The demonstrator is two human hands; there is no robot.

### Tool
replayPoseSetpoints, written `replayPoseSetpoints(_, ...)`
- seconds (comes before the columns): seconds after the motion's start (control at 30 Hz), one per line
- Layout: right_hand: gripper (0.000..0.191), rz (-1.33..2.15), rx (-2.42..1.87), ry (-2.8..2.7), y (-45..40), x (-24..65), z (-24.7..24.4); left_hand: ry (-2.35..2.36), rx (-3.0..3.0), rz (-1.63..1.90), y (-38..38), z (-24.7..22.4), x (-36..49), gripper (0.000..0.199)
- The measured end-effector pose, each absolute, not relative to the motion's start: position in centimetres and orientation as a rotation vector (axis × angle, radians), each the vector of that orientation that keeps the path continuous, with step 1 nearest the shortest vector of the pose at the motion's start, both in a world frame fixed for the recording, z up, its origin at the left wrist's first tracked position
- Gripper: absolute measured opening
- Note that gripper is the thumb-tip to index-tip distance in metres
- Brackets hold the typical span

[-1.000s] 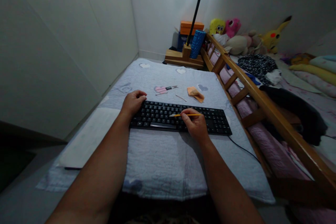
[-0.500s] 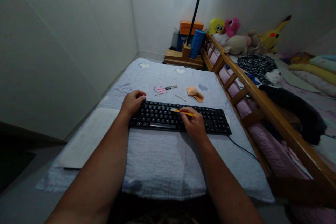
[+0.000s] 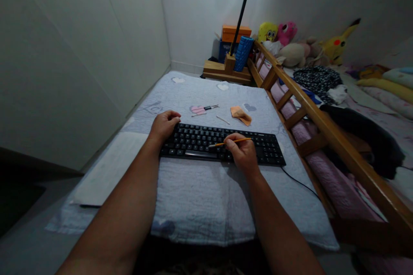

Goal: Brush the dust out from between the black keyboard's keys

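A black keyboard [image 3: 200, 139] lies across the cloth-covered table. At its upper left corner, my left hand [image 3: 165, 126] is closed on the edge, thumb and fingers together. My right hand [image 3: 240, 148] pinches a thin yellow brush [image 3: 220, 144] above the right-middle keys, its pale tip pointing left at the keys near the space bar. Behind the keyboard lie a small black-handled tool [image 3: 211, 107], a cotton swab [image 3: 223, 120], another thin swab [image 3: 199, 114] and a folded orange cloth [image 3: 240, 115].
The keyboard's cable [image 3: 301, 184] runs off to the right. A white flat board [image 3: 108, 172] lies at the left. A wooden bed rail [image 3: 335, 137] borders the table's right side. A lamp pole [image 3: 242, 8] stands behind the far edge.
My right hand has shifted slightly right. The brush now lies at a flatter angle, with its tip lower and nearer the space bar. My left hand holds its place.
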State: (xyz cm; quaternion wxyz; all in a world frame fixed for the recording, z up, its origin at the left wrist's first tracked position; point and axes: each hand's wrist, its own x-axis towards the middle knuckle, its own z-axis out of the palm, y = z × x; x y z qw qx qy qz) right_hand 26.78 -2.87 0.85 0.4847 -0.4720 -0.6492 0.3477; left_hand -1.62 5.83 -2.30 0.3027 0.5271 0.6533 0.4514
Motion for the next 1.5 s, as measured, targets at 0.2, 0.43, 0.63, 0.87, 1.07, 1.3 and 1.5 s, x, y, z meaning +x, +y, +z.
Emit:
replayPoseSetpoints(0.2, 0.016, 0.674, -1.192, -1.602, -2.5, 26.6, 0.5, 1.734, 1.393, 1.194, 5.8, -2.3, -1.6, 0.025)
replayPoseSetpoints(0.43, 0.019, 0.790, -1.217, -1.667, -2.9, 26.7, 1.1, 1.737, 1.406, 1.191, 5.9, -2.4, -1.7, 0.025)
replayPoseSetpoints(0.63, 0.019, 0.904, -1.185, -1.645, -3.1, 26.9, 1.6, 1.763, 1.413, 1.168, 5.7, -2.1, -1.6, 0.025)
replayPoseSetpoints(0.87, 0.019, 0.937, -1.143, -1.574, -3.1, 27.0, 1.5, 1.740, 1.391, 1.183, 5.6, -1.9, -1.5, 0.025)
replayPoseSetpoints(1.07, 0.016, 0.924, -1.143, -1.625, -2.9, 26.7, 1.4, 1.741, 1.378, 1.184, 5.5, -1.9, -1.5, 0.026)
replayPoseSetpoints(1.3, 0.014, 0.966, -1.171, -1.624, -2.9, 27.0, 1.4, 1.726, 1.398, 1.194, 5.8, -2.4, -1.7, 0.027)
replayPoseSetpoints(1.5, 0.018, 0.884, -1.182, -1.576, -2.9, 27.1, 1.3, 1.745, 1.414, 1.180, 6.0, -2.6, -1.9, 0.028)
